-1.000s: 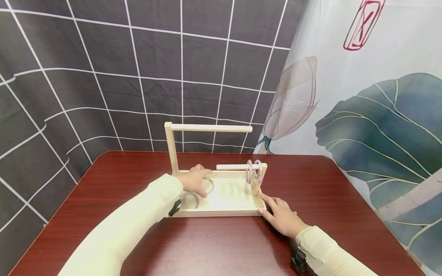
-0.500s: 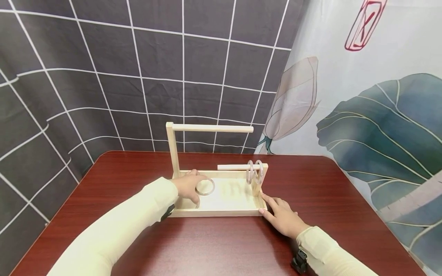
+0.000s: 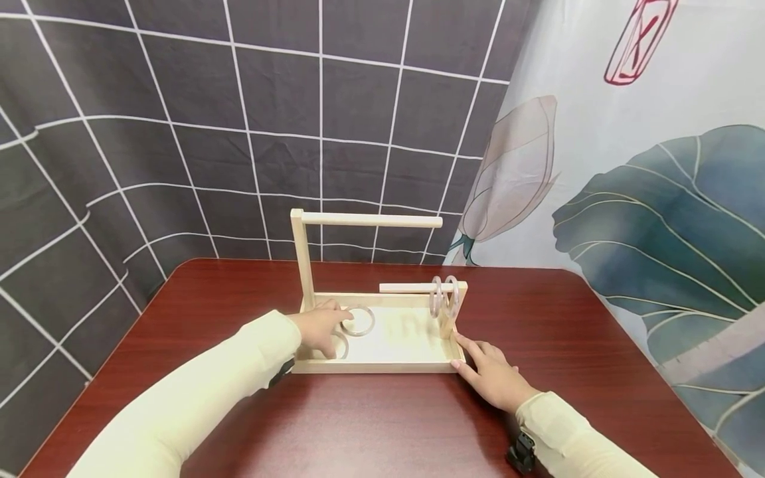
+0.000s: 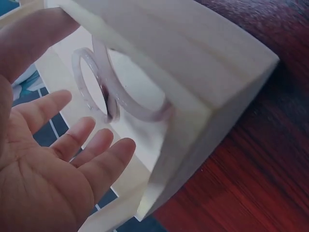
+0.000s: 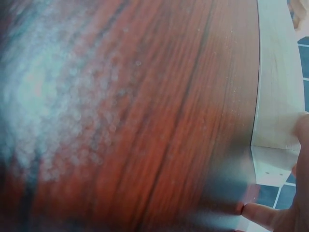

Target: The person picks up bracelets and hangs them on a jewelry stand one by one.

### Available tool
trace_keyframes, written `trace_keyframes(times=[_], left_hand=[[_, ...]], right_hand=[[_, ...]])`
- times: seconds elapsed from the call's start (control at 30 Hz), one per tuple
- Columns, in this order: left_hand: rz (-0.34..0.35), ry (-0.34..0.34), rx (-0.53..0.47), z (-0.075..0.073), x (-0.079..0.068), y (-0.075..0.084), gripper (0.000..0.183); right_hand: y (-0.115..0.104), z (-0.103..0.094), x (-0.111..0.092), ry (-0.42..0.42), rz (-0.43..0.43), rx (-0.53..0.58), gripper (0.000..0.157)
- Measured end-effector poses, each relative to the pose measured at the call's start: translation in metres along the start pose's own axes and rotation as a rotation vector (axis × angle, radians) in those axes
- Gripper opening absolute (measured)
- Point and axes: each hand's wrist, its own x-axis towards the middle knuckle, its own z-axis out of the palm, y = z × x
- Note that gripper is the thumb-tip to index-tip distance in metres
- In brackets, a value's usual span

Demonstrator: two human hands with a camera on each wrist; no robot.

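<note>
Tabletop [image 3: 358,425] dk red, grid cloth [image 3: 281,99] behind; L grip [image 3: 318,328] relaxed, R grip [image 3: 493,380] prob. unclenched, touching tray [image 3: 382,367].

I can read no lettering; the red seal-like sign [image 3: 641,41] at my one o'clock, on the pale curtain [image 3: 705,86], is illegible.

I could enter the tray [image 3: 382,367] from the front middle; left hand [image 3: 319,328] and post [image 3: 303,259] crowd the left, lower bar [image 3: 403,288] and hung rings [image 3: 432,302] the right
</note>
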Motion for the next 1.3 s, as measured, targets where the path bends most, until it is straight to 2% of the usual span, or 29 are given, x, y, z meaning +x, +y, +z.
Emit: trace_keyframes(times=[0.23,0.3,0.4,0.5,0.53,0.63,0.73,0.77,0.87,0.9,1.0,1.1,1.3], left_hand=[[-0.005,-0.036,0.027,-0.007,-0.007,0.004,0.075],[-0.017,-0.049,-0.001,-0.007,-0.009,0.004,0.072],[-0.040,-0.053,-0.057,-0.007,-0.011,0.004,0.058],[-0.162,-0.049,-0.223,-0.004,-0.012,0.005,0.026],[-0.210,-0.039,-0.279,-0.003,-0.012,0.005,0.020],[-0.356,-0.005,-0.456,0.001,-0.011,0.007,0.027],[-0.401,0.011,-0.500,0.003,-0.010,0.006,0.031],[-0.394,0.007,-0.486,0.004,-0.010,0.005,0.030],[-0.276,-0.044,-0.310,0.005,-0.011,0.001,0.022],[-0.230,-0.061,-0.232,0.005,-0.011,0.000,0.028],[-0.092,-0.099,-0.009,0.003,-0.014,-0.003,0.066],[-0.046,-0.111,0.066,0.000,-0.017,-0.002,0.081],[-0.026,-0.102,0.062,-0.002,-0.016,0.002,0.070]], right_hand=[[0.001,0.000,0.001,0.002,0.001,0.002,0.060],[0.000,0.001,0.001,0.000,0.000,0.006,0.060],[0.000,0.000,0.000,-0.004,0.003,0.007,0.060],[0.000,0.000,0.000,-0.003,0.002,0.002,0.061],[0.000,0.000,0.000,-0.001,0.001,0.001,0.061],[0.000,0.000,0.000,0.002,-0.003,-0.003,0.061],[0.000,0.000,0.000,0.004,-0.005,-0.004,0.061],[0.000,0.001,0.000,0.005,-0.005,-0.004,0.061],[0.000,0.001,0.000,0.005,-0.006,-0.002,0.061],[0.000,0.001,0.000,0.005,-0.007,-0.002,0.061],[0.001,0.002,0.000,0.007,-0.010,-0.003,0.062],[0.001,0.003,0.001,0.011,-0.011,-0.004,0.062],[0.001,0.002,0.000,0.008,-0.004,-0.006,0.062]])
